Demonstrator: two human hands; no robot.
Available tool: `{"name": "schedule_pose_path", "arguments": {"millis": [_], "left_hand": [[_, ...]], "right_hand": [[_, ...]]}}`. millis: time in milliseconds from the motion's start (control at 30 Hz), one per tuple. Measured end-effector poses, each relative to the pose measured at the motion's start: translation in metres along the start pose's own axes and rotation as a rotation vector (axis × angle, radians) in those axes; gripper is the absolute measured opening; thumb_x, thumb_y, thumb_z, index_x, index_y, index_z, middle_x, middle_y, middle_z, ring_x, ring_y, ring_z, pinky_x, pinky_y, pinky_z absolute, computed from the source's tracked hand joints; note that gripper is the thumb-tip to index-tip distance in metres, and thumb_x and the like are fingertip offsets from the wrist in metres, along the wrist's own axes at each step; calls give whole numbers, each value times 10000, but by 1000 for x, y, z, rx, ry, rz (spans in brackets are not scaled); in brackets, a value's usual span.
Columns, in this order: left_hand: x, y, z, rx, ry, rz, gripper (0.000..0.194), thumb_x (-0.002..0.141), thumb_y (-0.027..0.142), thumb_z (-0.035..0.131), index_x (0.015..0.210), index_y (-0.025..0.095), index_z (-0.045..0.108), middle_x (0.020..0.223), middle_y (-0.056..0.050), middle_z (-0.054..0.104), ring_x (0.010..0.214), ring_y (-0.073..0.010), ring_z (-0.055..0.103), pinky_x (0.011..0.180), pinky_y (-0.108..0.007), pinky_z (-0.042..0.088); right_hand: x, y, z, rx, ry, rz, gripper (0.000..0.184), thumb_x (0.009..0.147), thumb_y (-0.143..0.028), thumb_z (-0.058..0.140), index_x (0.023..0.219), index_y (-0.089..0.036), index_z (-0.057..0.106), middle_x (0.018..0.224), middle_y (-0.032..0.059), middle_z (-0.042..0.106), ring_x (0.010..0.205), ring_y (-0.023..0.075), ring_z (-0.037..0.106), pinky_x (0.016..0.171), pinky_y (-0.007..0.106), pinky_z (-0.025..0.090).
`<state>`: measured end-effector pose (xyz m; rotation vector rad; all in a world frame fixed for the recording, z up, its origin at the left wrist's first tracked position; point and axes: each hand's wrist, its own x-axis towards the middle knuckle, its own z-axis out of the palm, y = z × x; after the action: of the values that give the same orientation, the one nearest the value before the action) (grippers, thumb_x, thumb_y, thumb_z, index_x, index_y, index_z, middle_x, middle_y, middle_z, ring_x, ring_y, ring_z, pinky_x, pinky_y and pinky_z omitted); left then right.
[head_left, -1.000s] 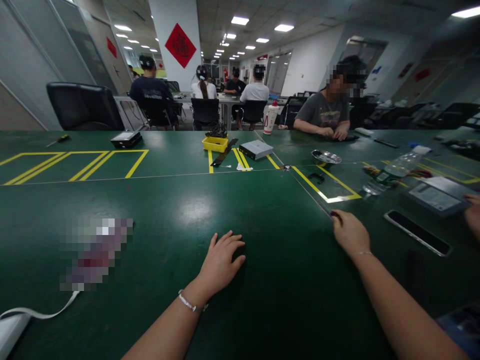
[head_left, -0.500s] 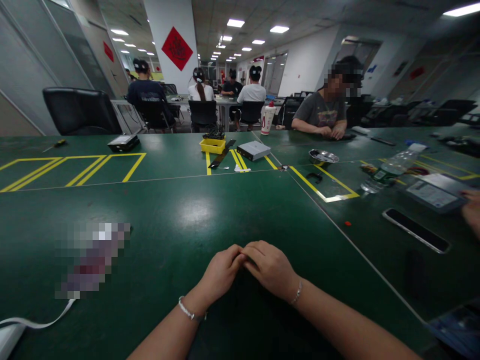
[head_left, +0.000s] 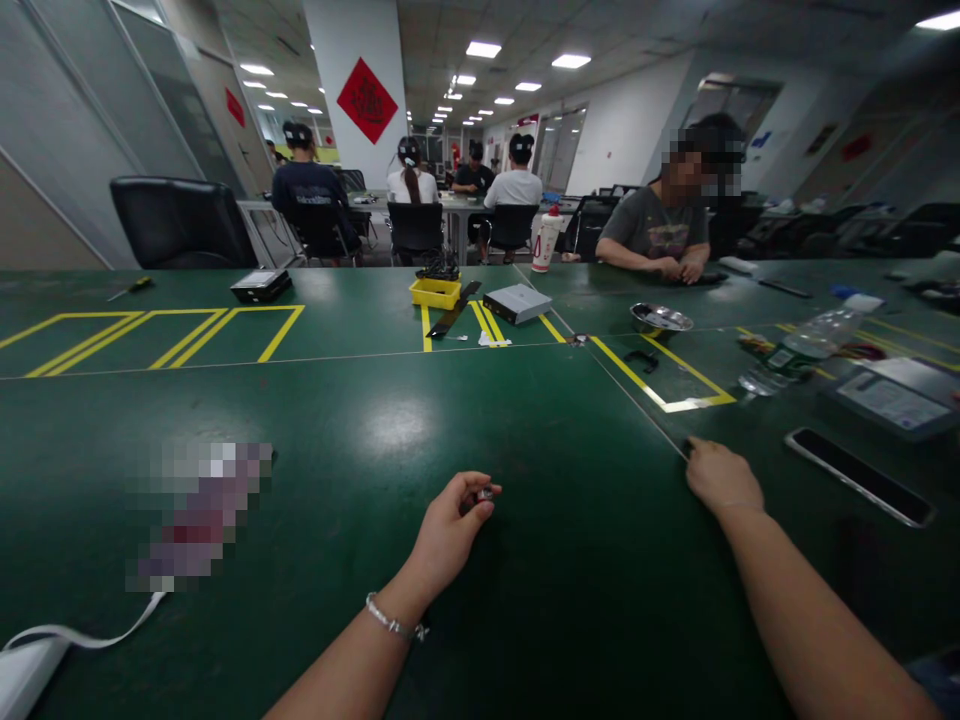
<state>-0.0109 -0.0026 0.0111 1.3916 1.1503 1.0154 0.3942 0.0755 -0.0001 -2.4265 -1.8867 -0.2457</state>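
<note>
My left hand [head_left: 452, 528] hovers over the middle of the green table [head_left: 360, 520], fingers curled around a small shiny metal piece [head_left: 485, 494]. Part of that piece pokes out between thumb and fingers; its kind is too small to tell. Farther right, my right hand [head_left: 724, 480] reaches down to the tabletop beside the pale seam line, fingers pressed together. Its fingertips cover the spot where a small orange-red bit lay, and whatever they pinch is hidden.
A phone [head_left: 859, 478], a plastic bottle [head_left: 806, 348] and a grey boxy drive [head_left: 892, 395] lie to the right. Farther back are a metal bowl [head_left: 660, 319], a grey drive [head_left: 517, 303] and a yellow bin [head_left: 435, 293]. A blurred-out item [head_left: 202, 520] with a white cable is left. Someone sits opposite.
My hands were together at the middle. The right hand has moved away to the right, down to the orange-red bit. The left hand stays, now showing the metal piece. The view has shifted slightly left.
</note>
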Motion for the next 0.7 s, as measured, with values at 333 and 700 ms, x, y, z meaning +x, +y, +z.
{"name": "schedule_pose_path", "arguments": {"millis": [333,700], "left_hand": [[-1,3,-1,-36,-10,-30,261,863,334,347,956,169,525,868,-52,660,736,-143,574,624,-266,421],[-2,5,2,-9,73,-18,187,734,163,532,918,194,543,845,-4,631,801,-136,578,738,-269,432]], "right_hand": [[-7,-31,-27,236,-61,152,286,721,-159,455,904,-104,667,978,190,583,857,278,552,715,374,416],[-129,-218,-83,1980,-1025,273,201,571,-132,710,766,-123,663,790,34,629,666,61,554,666,169,444]]}}
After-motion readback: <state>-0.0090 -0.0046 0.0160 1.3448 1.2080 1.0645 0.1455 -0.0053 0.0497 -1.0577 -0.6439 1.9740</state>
